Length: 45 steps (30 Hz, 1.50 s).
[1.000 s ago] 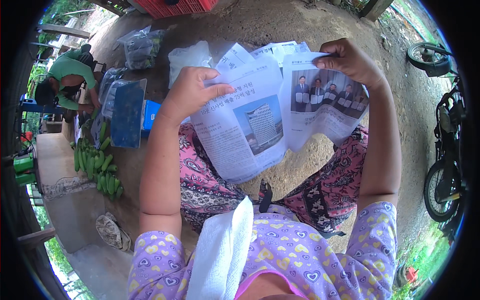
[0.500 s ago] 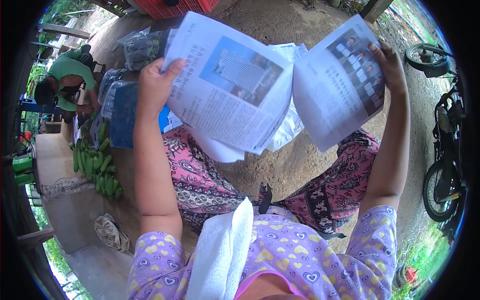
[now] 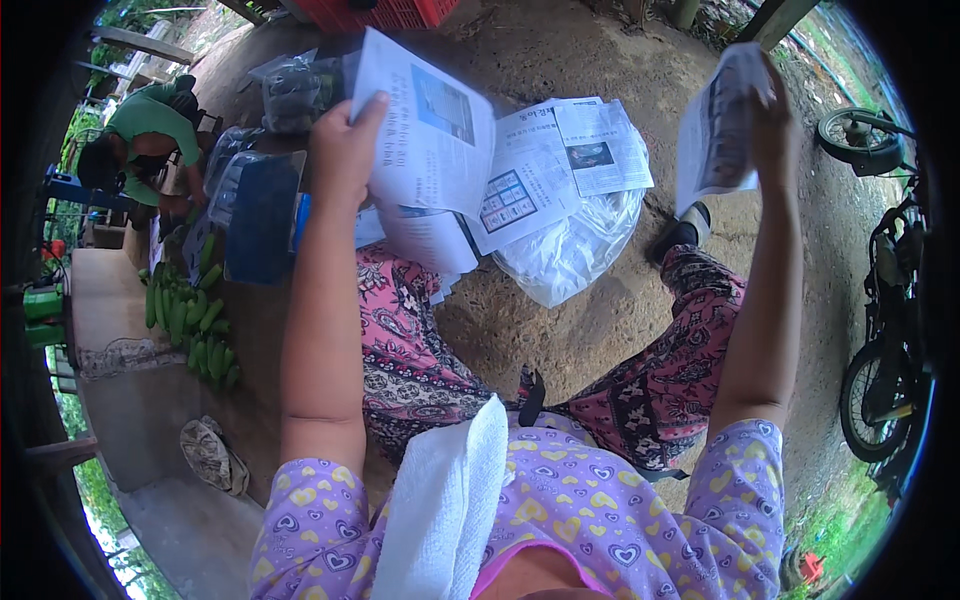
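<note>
1. Left hand (image 3: 340, 150): thumb pressed on the face of a printed paper (image 3: 430, 130) at its left edge; the other fingers are hidden behind it. The paper is raised and tilted, in front of the person's left side.
2. Right hand (image 3: 775, 135): closed on the right edge of a second paper (image 3: 718, 130), raised well apart from the first. Blurred; exact finger placement cannot be told.
3. A curled sheet (image 3: 432, 238) lies below the left-hand paper, by the left knee. Whether the left hand also grips it cannot be told.
4. Between the hands, loose newspaper sheets (image 3: 600, 150) overlap on a clear plastic bag (image 3: 570, 265) on the ground (image 3: 520, 340).
5. Handling (judged): paper light, limp, easily creased or torn; the plastic beneath probably slippery, so sheets could slide.
6. Hold (judged): light pinch, thumb over an edge or corner; opposite edges for keeping a sheet flat.
</note>
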Motion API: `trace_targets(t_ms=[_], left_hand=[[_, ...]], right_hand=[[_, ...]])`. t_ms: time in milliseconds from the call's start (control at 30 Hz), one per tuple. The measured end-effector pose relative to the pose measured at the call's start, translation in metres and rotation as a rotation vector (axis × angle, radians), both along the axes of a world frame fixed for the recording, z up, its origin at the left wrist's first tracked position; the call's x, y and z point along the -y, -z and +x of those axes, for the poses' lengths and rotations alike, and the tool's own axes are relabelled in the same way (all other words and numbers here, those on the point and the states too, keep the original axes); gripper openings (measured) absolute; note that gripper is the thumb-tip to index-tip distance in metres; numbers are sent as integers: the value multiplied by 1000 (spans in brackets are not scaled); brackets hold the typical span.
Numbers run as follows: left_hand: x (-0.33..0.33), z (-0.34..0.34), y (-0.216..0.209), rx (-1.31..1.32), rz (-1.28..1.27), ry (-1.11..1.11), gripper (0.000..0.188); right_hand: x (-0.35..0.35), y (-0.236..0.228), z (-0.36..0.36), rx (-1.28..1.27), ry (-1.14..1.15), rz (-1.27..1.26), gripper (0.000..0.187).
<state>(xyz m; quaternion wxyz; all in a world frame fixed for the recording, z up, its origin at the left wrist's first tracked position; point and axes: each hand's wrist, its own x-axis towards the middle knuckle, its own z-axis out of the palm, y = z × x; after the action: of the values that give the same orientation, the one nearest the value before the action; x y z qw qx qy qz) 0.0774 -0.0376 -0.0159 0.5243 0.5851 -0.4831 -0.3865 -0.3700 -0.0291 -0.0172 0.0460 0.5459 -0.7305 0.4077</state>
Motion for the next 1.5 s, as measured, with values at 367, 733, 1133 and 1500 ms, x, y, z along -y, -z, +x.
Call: trace_targets(t_ms=[367,733,1133,1500], left_hand=[[-23,-89,11,590,-382,349,19],[-17,-83,28,580,-393,440,27],[-43,-15,-36,767,-546,-163,28],[-59,-20,-63,291,-858,-215,40]], right_hand=[[-12,-4,193,386,-801,266,40],[8,3,217,831,-850,355,30],[119,62,279,279,-760,289,23],[84,137,462,-2,-1375,396,24]])
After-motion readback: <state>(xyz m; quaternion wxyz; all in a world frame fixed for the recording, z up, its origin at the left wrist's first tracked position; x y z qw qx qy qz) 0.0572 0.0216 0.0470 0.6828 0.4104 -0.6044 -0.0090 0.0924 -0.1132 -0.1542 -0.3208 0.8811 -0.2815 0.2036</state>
